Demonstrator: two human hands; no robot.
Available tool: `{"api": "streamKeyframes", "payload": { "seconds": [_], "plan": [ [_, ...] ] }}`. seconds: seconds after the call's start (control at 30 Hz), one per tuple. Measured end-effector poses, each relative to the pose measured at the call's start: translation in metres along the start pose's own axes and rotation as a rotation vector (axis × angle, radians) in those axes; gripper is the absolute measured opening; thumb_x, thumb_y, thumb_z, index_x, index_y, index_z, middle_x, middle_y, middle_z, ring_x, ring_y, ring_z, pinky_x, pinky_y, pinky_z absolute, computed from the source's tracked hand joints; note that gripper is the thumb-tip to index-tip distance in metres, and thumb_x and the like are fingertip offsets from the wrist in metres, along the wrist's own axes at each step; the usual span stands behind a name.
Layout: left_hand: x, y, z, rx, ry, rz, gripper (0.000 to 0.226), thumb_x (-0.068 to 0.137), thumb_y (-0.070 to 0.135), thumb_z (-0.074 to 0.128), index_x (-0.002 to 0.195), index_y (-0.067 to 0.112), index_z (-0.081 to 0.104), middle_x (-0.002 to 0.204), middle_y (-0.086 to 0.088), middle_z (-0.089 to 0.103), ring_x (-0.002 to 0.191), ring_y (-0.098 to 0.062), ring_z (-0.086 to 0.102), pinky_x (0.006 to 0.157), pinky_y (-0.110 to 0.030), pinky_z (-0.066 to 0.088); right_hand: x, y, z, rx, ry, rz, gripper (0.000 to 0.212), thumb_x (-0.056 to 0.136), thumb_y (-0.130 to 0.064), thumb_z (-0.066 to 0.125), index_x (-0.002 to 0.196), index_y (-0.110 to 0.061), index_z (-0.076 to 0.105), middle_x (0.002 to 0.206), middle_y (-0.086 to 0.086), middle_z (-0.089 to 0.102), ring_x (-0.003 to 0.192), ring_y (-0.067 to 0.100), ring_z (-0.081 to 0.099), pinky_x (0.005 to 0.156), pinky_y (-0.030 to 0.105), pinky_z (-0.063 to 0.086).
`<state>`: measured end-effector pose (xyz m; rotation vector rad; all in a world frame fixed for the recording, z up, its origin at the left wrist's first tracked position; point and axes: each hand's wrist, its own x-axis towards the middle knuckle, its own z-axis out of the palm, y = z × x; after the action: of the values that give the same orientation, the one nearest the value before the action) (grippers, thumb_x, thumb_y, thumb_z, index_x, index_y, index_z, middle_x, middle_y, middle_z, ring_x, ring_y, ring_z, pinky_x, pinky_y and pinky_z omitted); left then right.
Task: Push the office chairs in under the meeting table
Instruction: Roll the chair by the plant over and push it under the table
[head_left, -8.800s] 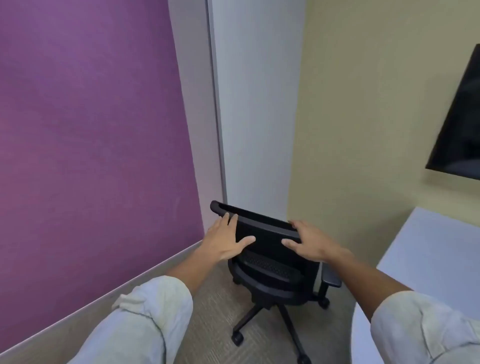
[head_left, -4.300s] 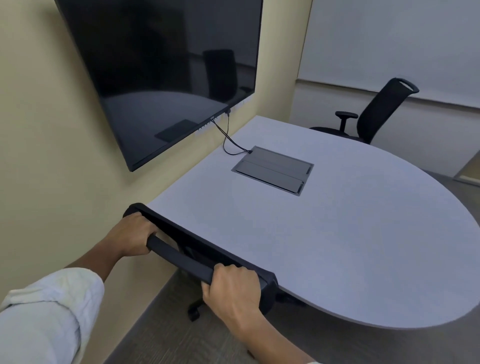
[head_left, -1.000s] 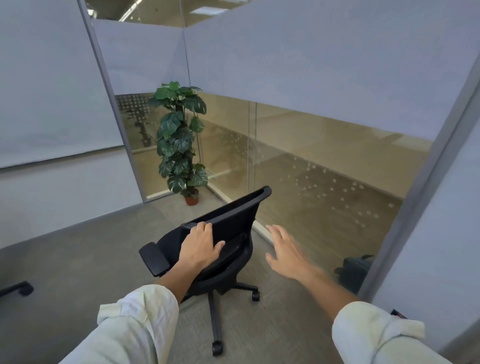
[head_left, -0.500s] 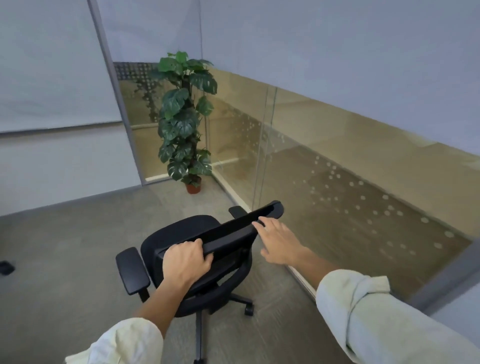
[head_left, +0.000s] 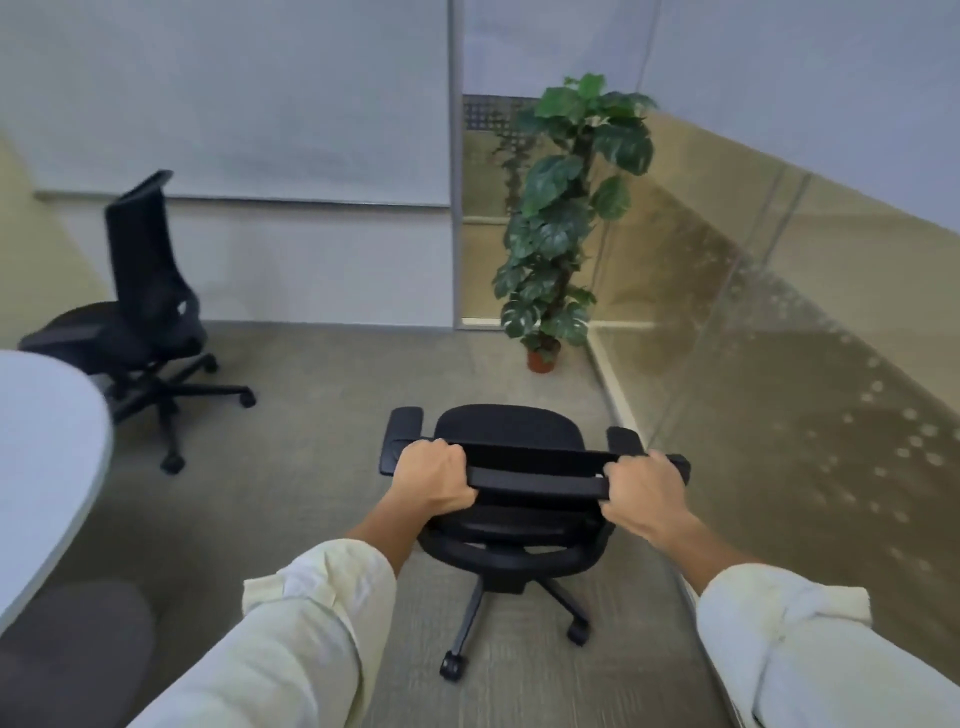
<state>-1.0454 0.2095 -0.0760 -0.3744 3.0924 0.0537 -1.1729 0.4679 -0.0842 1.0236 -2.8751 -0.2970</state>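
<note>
Head view: two office chairs, one table, one potted plant, two hands.

At the centre, slightly toward 5 o'clock: near office chair (head_left: 511, 470), black, seen from behind and above, standing on grey carpet (head_left: 322, 415) out in the open, well apart from the table. Left hand (head_left: 434, 475) clenched around the left end of the backrest's top bar; right hand (head_left: 641, 486) wrapped around the right end, fingers (head_left: 621, 467) curled over the bar. Two cream sleeves rolled at the forearms.

At 9 o'clock: rounded edge of the pale meeting table (head_left: 47, 457), only partly in frame.

At 10 o'clock: second office chair (head_left: 137, 306), black, just beyond the table's edge, not tucked under, backrest toward the white wall.

At 1 o'clock: potted plant (head_left: 566, 218) in a small red-brown pot, set in the corner beside the glass partition (head_left: 779, 332).
</note>
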Motion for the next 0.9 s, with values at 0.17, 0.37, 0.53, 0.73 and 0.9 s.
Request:
{"api": "streamKeyframes", "payload": {
  "seconds": [0.17, 0.37, 0.53, 0.73, 0.9],
  "plan": [
    [-0.034, 0.016, 0.001, 0.028, -0.008, -0.1, 0.031, 0.074, 0.033, 0.056, 0.055, 0.022, 0.035, 0.074, -0.007, 0.068, 0.06, -0.026, 0.055, 0.058, -0.03, 0.039, -0.018, 0.01, 0.003, 0.147, 0.011, -0.166, 0.014, 0.077, -0.039, 0.055, 0.08, -0.032, 0.066, 0.078, -0.004, 0.07, 0.078, 0.026, 0.067, 0.059, 0.033, 0.039],
    [-0.083, 0.036, 0.009, 0.005, 0.008, -0.227, 0.022, 0.064, 0.04, 0.039, 0.054, 0.02, 0.04, 0.07, -0.006, 0.07, 0.064, -0.029, 0.064, 0.057, -0.029, 0.04, -0.03, 0.016, 0.002, 0.191, 0.021, -0.324, 0.014, 0.079, -0.042, 0.051, 0.066, -0.036, 0.054, 0.064, -0.004, 0.063, 0.066, 0.022, 0.064, 0.056, 0.032, 0.038],
    [-0.125, 0.054, 0.01, 0.023, -0.036, -0.348, 0.026, 0.069, 0.038, 0.044, 0.052, 0.02, 0.036, 0.06, 0.0, 0.055, 0.053, -0.025, 0.052, 0.054, -0.029, 0.038, -0.037, 0.012, 0.002, 0.193, 0.02, -0.439, 0.014, 0.078, -0.041, 0.05, 0.067, -0.034, 0.056, 0.062, -0.005, 0.059, 0.063, 0.021, 0.062, 0.056, 0.032, 0.041],
    [-0.16, 0.056, 0.008, 0.044, -0.035, -0.486, 0.029, 0.076, 0.034, 0.049, 0.054, 0.021, 0.034, 0.052, 0.008, 0.039, 0.048, -0.019, 0.042, 0.053, -0.03, 0.035, -0.023, -0.011, -0.004, 0.189, 0.047, -0.597, 0.018, 0.076, -0.038, 0.052, 0.072, -0.028, 0.066, 0.062, -0.007, 0.059, 0.059, 0.02, 0.056, 0.055, 0.031, 0.041],
    [-0.196, 0.046, 0.009, 0.042, -0.025, -0.619, 0.025, 0.071, 0.037, 0.043, 0.052, 0.021, 0.036, 0.053, 0.008, 0.043, 0.048, -0.018, 0.042, 0.049, -0.028, 0.032, -0.01, -0.047, -0.014, 0.185, 0.056, -0.745, 0.013, 0.075, -0.038, 0.052, 0.069, -0.03, 0.06, 0.06, -0.005, 0.055, 0.056, 0.019, 0.049, 0.054, 0.031, 0.037]
  ]
}}
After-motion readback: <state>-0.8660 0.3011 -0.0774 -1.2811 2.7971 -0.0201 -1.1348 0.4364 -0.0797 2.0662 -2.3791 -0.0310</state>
